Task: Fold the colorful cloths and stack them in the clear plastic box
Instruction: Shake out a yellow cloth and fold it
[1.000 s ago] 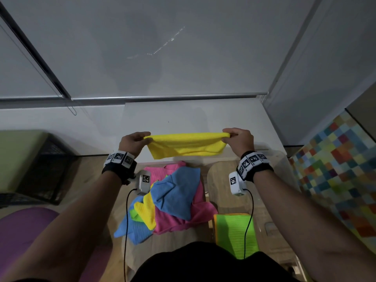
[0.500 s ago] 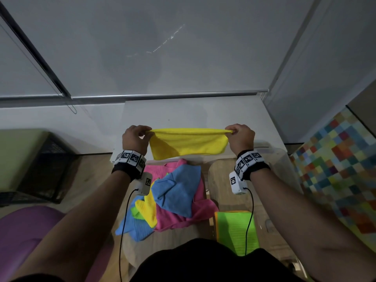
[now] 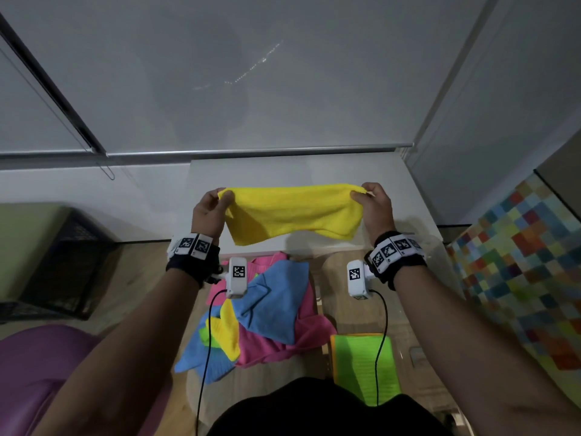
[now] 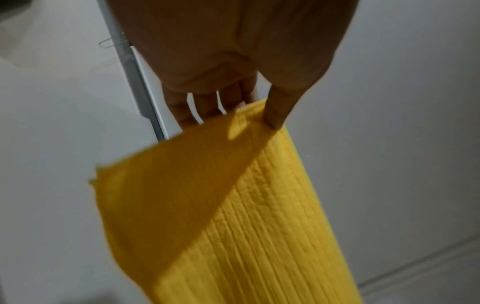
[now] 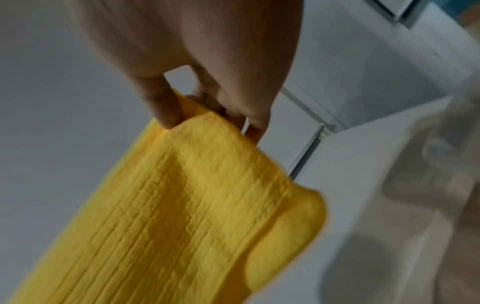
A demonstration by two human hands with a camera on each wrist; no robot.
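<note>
A yellow cloth hangs stretched between my two hands above a white surface. My left hand pinches its left top corner between thumb and fingers. My right hand pinches the right top corner. The cloth sags below the held edge and looks doubled over. Below my wrists lies a pile of loose cloths, pink, blue, yellow and green. A folded green cloth lies to the right of the pile, apparently inside the clear plastic box, whose walls barely show.
A pale wall and a sliding-door rail stand behind the white surface. A dark crate sits at the left, a purple cushion at the lower left. A colourful checkered mat lies at the right. Camera cables hang from both wrists.
Both hands have lifted the yellow cloth a little and moved it away from me over the white surface. More of the cloth now hangs open below the held edge.
</note>
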